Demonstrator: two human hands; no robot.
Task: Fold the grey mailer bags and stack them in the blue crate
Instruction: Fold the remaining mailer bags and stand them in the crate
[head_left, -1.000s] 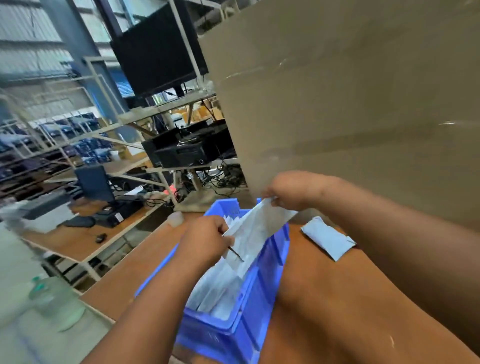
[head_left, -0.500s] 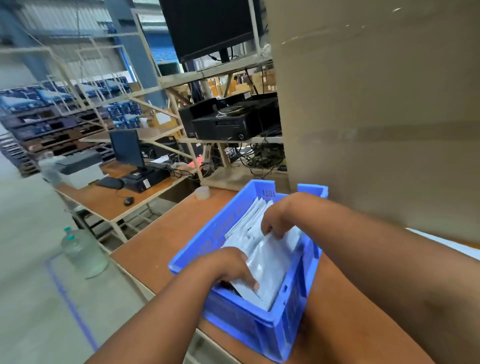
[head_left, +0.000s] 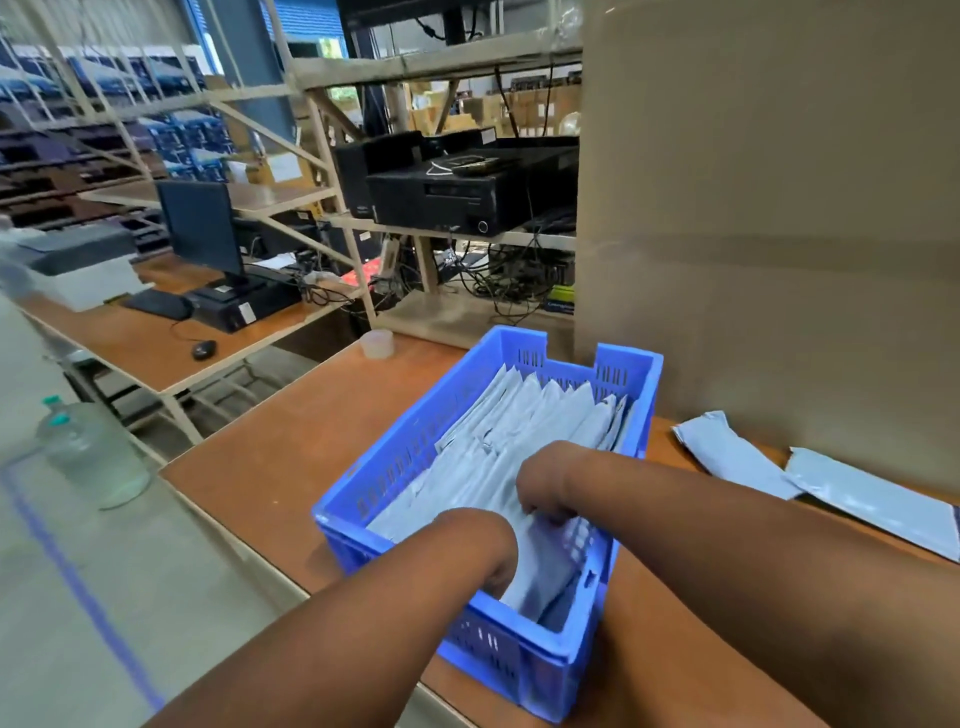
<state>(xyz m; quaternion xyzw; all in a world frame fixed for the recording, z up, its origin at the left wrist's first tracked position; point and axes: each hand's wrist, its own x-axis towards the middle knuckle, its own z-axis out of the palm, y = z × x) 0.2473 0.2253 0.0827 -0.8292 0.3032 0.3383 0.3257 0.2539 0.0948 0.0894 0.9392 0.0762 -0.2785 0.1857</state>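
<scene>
The blue crate (head_left: 415, 457) sits in the lower middle of the frame, on a brown table (head_left: 291, 447). It is full of folded grey mailer bags (head_left: 524, 421) that stand on edge in a row, one behind the other.

Both hands are down inside the near end of the crate. The left hand (head_left: 480, 545) comes in from the lower left, with its fingers curled down over the front bag (head_left: 545, 577), pushing it into the row. The right hand (head_left: 545, 488) comes in from the right, and its fingers are bent over the top edge of that same bag, holding it. The fingertips of both hands are partly hidden among the bags.

At the right side of the frame, 2 more grey bags lie flat on the table: a folded bag (head_left: 727, 452) just beside the crate, and a flat bag (head_left: 878, 499) touching it further right. Behind them stands a big brown cardboard wall (head_left: 769, 208).

At the far edge of the table, a small clear cup (head_left: 377, 343) stands. In the upper middle, a black printer (head_left: 467, 187) rests on a shelf. At the left, a dark monitor (head_left: 200, 223), a keyboard (head_left: 158, 304) and a mouse (head_left: 203, 349) are on another desk. A clear water jug (head_left: 91, 452) stands on the floor at the left.
</scene>
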